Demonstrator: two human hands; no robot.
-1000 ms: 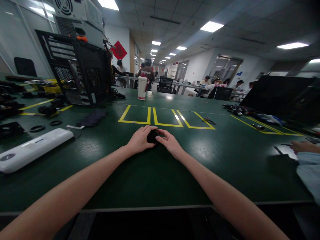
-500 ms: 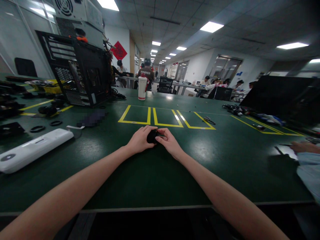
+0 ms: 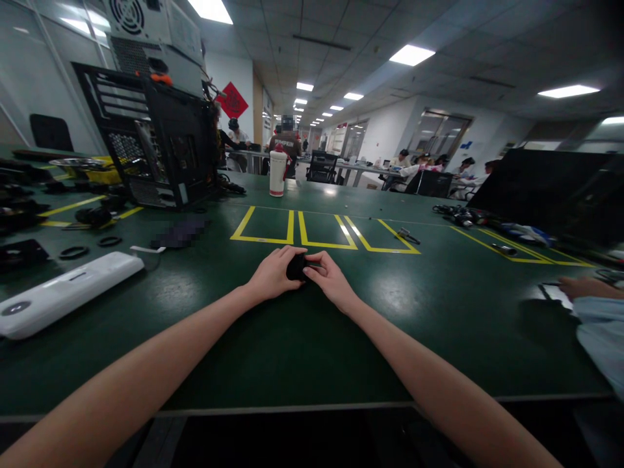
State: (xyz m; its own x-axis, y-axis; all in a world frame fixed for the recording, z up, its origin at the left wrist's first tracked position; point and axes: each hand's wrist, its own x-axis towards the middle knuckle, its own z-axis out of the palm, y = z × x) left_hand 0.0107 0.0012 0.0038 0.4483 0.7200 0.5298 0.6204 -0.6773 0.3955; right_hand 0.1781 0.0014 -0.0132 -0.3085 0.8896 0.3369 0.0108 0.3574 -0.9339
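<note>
Over the middle of the green table (image 3: 292,351), my left hand (image 3: 273,273) curls round a small black rounded part (image 3: 296,267), thumb below and fingers above. Its exact kind cannot be made out, since my fingers cover much of it. From the other side my right hand (image 3: 327,276) pinches at the right edge of the same part with thumb and fingertips. Just beyond my hands, yellow tape outlines (image 3: 327,246) mark the tabletop.
At left lie a white elongated device (image 3: 73,286) and black rings (image 3: 74,252), with a computer case (image 3: 170,143) behind. A white cup (image 3: 277,172) stands farther back. A small metal piece (image 3: 408,236) lies on the tape. At right, another person's hand (image 3: 589,286) reaches in.
My hands stay almost still round the black part. The other person's hand at the far right has shifted slightly left.
</note>
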